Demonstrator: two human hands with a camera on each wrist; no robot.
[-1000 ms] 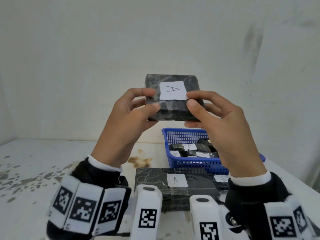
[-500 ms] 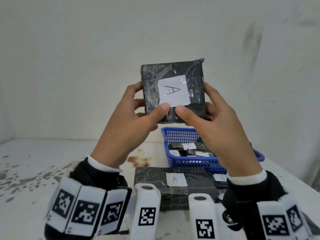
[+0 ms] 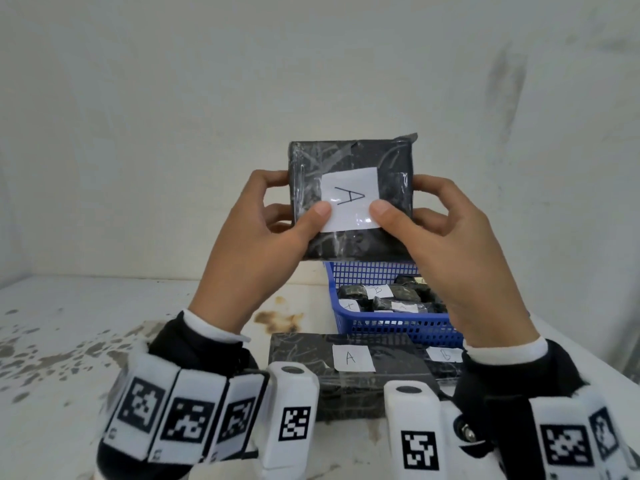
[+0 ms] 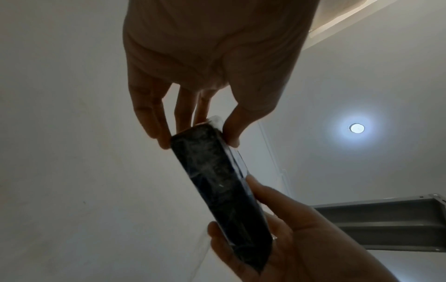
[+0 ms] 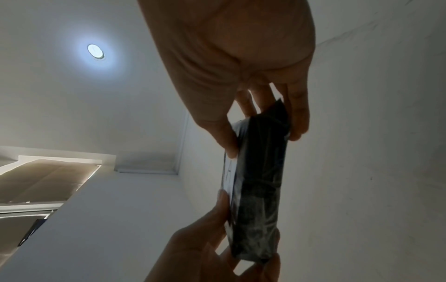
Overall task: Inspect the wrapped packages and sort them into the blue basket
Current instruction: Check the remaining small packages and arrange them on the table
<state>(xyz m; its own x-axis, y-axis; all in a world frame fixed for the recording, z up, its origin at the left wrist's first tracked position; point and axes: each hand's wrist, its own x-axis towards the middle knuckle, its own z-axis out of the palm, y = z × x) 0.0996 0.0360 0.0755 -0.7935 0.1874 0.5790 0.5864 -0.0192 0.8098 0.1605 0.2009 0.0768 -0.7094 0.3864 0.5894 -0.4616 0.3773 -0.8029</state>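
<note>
Your left hand (image 3: 249, 244) and right hand (image 3: 446, 251) both pinch the package (image 3: 349, 188), thumbs on its front face beside the white "A" label (image 3: 349, 199), fingers behind. It stands upright in the air between them, label toward you. Below your right hand sits the blue basket (image 3: 381, 327) with several small wrapped packs inside; their labels are partly too blurred to read. Under your wrists a second package (image 3: 311, 358) marked "A" lies on the table (image 3: 86, 323).

Package (image 4: 217, 190): black, film-wrapped, edge-on
Left hand (image 4: 210, 63): pinches upper end
Right hand (image 4: 301, 244): grips lower end
Ceiling light (image 4: 357, 128): lit
</note>
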